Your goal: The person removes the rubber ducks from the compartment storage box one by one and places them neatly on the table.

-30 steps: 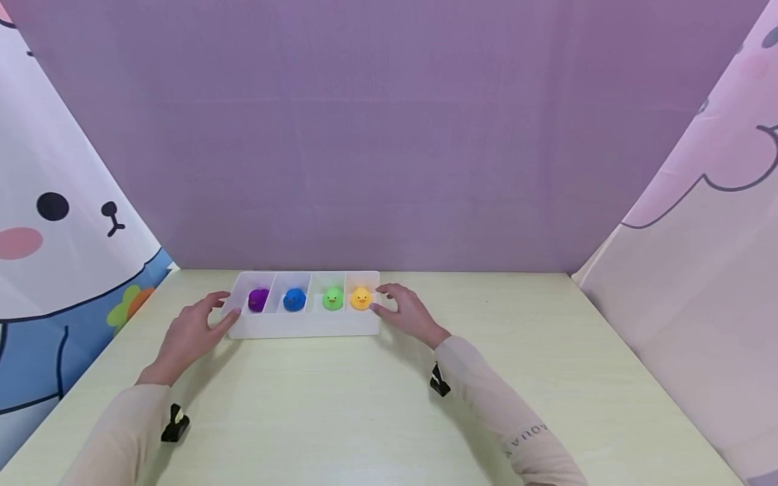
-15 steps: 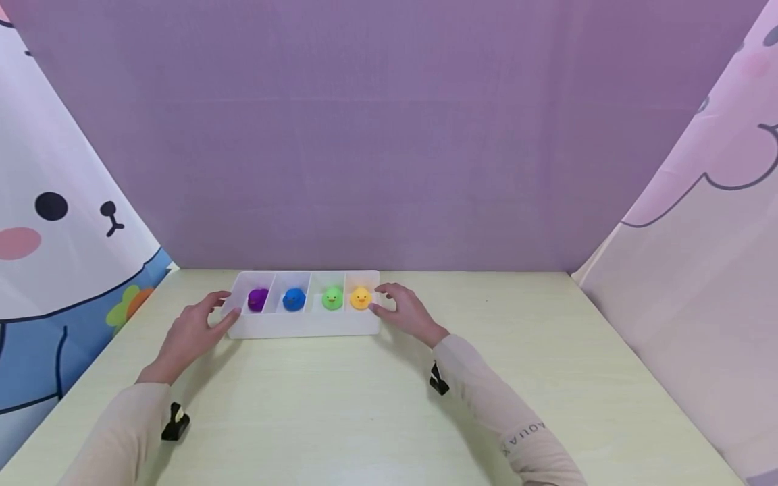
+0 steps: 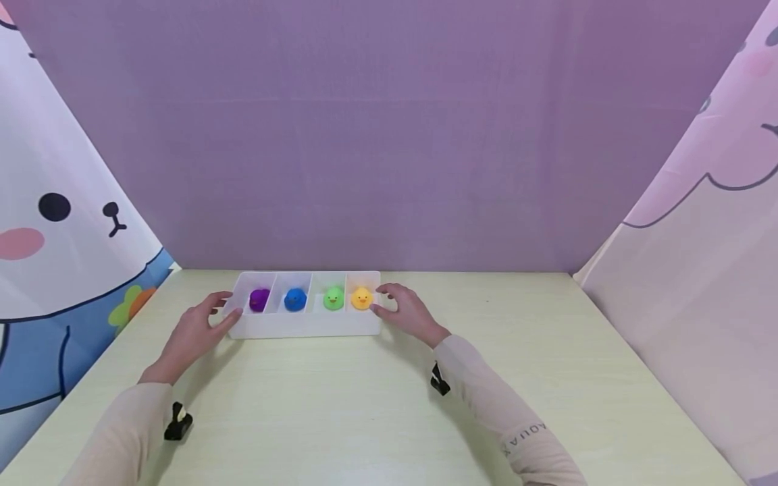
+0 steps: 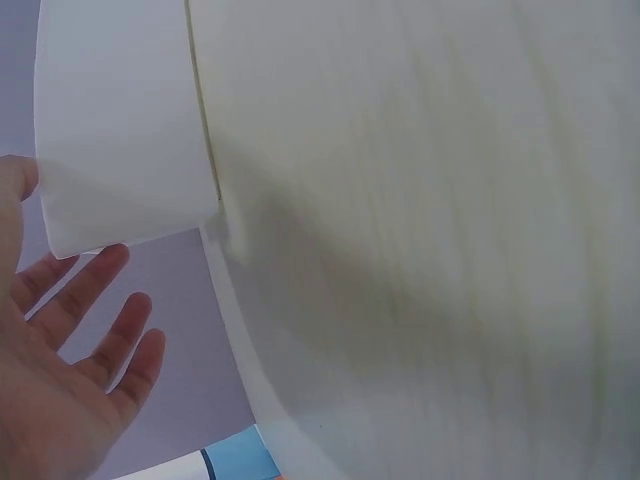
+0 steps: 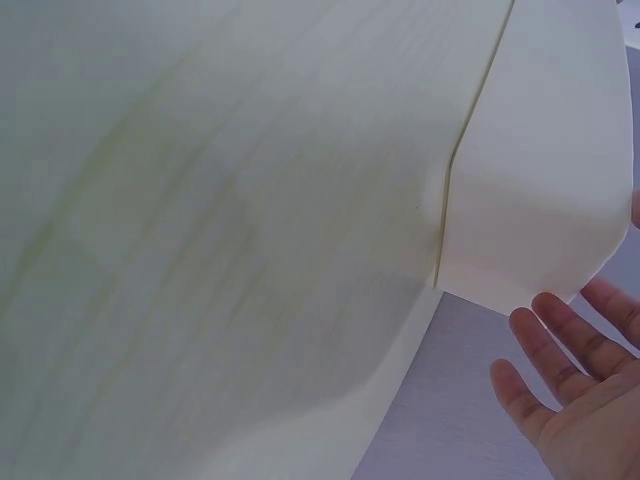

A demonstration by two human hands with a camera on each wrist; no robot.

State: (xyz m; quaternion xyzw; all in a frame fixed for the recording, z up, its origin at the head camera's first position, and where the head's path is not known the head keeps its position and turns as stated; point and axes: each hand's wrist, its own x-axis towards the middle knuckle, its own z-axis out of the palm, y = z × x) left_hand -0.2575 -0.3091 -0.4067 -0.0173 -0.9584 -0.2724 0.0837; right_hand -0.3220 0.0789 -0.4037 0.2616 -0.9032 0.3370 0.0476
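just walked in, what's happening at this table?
A person's left hand and right hand hold opposite ends of a white tray, which sits near the far edge of the pale table. Its four compartments hold one toy each, left to right: purple duck, blue duck, green duck, yellow duck. Neither hand is holding a duck.

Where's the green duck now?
Head view, slightly left of picture centre: the green duck sits in the white tray, third compartment from the left, between the blue duck and the yellow duck.
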